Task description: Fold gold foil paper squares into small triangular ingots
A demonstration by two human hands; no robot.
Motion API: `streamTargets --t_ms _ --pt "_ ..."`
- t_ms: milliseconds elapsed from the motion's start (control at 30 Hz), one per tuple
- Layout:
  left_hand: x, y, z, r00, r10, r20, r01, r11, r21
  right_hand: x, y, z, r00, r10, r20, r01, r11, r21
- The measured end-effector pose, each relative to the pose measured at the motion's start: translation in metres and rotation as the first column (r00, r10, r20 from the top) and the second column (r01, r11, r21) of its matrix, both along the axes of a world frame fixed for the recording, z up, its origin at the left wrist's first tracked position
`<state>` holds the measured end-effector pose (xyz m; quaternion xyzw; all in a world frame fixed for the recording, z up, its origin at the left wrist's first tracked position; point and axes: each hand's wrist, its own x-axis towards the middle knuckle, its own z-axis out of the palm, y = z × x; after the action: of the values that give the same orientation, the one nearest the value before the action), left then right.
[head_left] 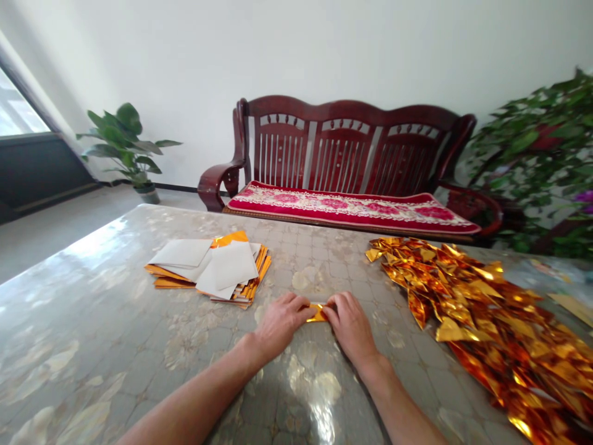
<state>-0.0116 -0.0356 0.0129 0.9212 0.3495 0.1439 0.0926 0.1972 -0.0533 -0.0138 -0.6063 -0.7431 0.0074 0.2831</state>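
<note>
The gold foil piece [317,313] lies low on the tabletop [139,346], just below the centre of the frame. From where I stand, the left hand [283,318] pinches its left end and the right hand [351,326] its right end; a short strip shows between them. Caution: uneven pressure from the two hands could skew or crease the foil; pulling the ends apart could tear it. The glossy tabletop may let the piece slide if either pinch loosens.

Left of centre sits a stack of foil-backed sheets [231,270], loosely squared; a knock from the left forearm could scatter it. At right, a heap of folded foil pieces [486,303] spreads to the frame edge; a sweeping right elbow might crush some.
</note>
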Motion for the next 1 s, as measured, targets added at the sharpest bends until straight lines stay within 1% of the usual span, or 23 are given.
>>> streamTargets --t_ms 167,300,433,500,600,667,767,800,867,1000 --pt "0.001 -0.003 0.003 0.998 0.001 -0.068 0.003 0.999 0.053 0.002 0.001 -0.001 0.997 -0.054 0.049 0.053 0.998 0.015" --pt "0.002 -0.006 0.003 0.996 0.014 -0.086 -0.011 0.999 0.038 0.002 0.001 -0.002 0.995 -0.069 0.074 0.067 0.997 0.025" --pt "0.001 -0.011 0.002 0.995 0.023 -0.100 -0.020 0.999 0.031 0.001 0.001 -0.001 0.985 -0.122 0.125 0.118 0.992 0.041" --pt "-0.001 -0.014 0.001 0.995 0.024 -0.098 -0.021 0.999 0.031 0.001 0.002 -0.001 0.981 -0.139 0.138 0.137 0.990 0.024" --pt "-0.006 -0.017 -0.001 0.996 0.012 -0.092 -0.009 0.999 0.034 0.002 0.002 0.000 0.980 -0.154 0.127 0.158 0.987 -0.018" --pt "-0.007 -0.018 -0.003 0.996 0.010 -0.087 -0.007 0.999 0.040 0.004 0.001 0.002 0.984 -0.158 0.080 0.160 0.987 -0.020" --pt "-0.007 -0.019 -0.003 0.996 0.023 -0.090 -0.019 0.999 0.046 0.004 -0.004 0.007 0.995 -0.097 0.010 0.096 0.994 0.042" --pt "-0.007 -0.019 -0.002 0.995 0.027 -0.095 -0.022 0.999 0.047 0.003 -0.006 0.010 0.999 -0.048 0.016 0.047 0.997 0.067" --pt "-0.005 -0.020 -0.001 0.994 0.031 -0.105 -0.025 0.998 0.055 0.000 -0.012 0.016 0.995 0.072 0.066 -0.077 0.994 0.074" --pt "-0.002 -0.022 0.002 0.992 0.033 -0.123 -0.022 0.996 0.089 -0.010 -0.026 0.022 0.966 0.245 0.082 -0.250 0.966 0.062"
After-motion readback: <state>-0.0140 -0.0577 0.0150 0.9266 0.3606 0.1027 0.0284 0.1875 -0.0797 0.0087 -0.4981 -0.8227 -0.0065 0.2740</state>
